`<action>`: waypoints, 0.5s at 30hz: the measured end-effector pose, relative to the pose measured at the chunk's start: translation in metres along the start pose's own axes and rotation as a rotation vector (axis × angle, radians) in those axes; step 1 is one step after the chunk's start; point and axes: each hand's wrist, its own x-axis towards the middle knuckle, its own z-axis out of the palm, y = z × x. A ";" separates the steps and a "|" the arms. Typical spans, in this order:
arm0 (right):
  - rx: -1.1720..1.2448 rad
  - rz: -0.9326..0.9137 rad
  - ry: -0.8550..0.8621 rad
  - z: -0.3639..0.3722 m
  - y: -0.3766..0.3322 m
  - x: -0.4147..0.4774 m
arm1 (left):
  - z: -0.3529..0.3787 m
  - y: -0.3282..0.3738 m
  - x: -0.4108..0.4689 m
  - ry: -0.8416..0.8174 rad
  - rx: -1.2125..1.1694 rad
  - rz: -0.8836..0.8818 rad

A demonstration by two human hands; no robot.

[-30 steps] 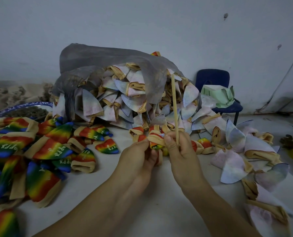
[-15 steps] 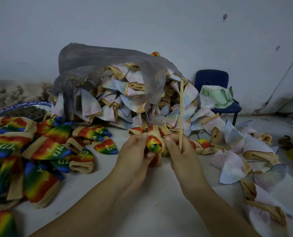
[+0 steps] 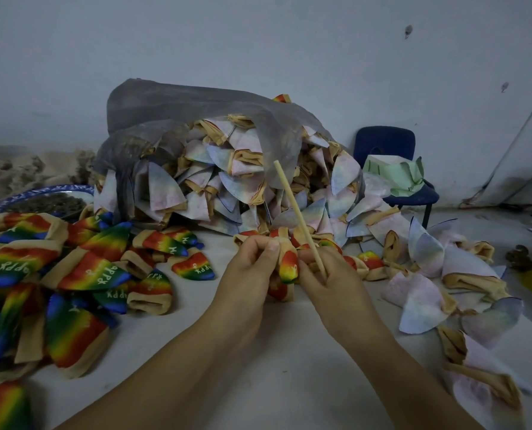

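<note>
White tabletop (image 3: 171, 352) up close, 2 hands meeting dead centre: left hand (image 3: 252, 274) pinching a small rainbow pouch (image 3: 288, 265), right hand (image 3: 331, 282) curled round a thin wooden stick (image 3: 298, 212) tilted toward 11 o'clock. More rainbow pieces (image 3: 81, 274) heaped at 9 o'clock, grey bag (image 3: 177, 100) of pale ones at 12

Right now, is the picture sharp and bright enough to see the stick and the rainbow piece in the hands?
Head view: dim, bluish light, no glare, faint shadows; the stick and rainbow piece between the left hand and right hand read fairly sharp; the rainbow pile at the lower left corner is soft and stretched by the wide lens.
</note>
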 end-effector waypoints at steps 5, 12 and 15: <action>0.467 0.356 -0.033 -0.004 -0.004 0.001 | -0.002 -0.002 0.006 -0.035 -0.129 -0.116; 1.259 0.592 -0.244 -0.010 -0.008 0.003 | -0.008 0.000 0.011 -0.128 -0.718 -0.434; 0.918 0.473 -0.173 -0.008 -0.007 0.002 | -0.010 0.000 0.012 -0.103 -0.648 -0.390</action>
